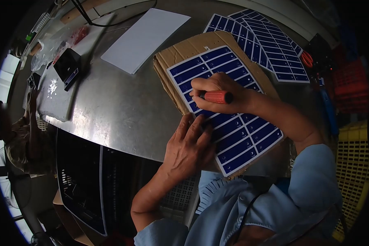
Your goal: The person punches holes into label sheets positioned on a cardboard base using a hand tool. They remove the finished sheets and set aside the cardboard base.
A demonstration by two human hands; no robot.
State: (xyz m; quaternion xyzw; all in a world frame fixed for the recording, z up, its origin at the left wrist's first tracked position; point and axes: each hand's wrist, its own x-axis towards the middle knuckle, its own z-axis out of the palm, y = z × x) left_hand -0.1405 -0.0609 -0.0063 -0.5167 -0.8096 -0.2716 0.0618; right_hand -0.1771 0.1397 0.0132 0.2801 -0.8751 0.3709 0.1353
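My right hand (221,88) is closed round a tool with a thick red handle (218,96) and a dark collar, like a screwdriver. Its tip is hidden by my fingers, over a sheet of dark blue labels with white borders (235,143). Flat on a piece of brown cardboard (168,61) lies that sheet, tilted across the table. My left hand (188,143) rests with fingers apart at the near left edge of the sheet and cardboard, holding nothing. Some of its fingertips are in shadow.
More blue label sheets (270,45) overlap at the back right, beside orange-handled scissors (306,59). White paper (145,39) lies on the metal table (115,98). A black holder (67,67) stands left. Another person (22,139) is at far left; a yellow crate (354,164) is right.
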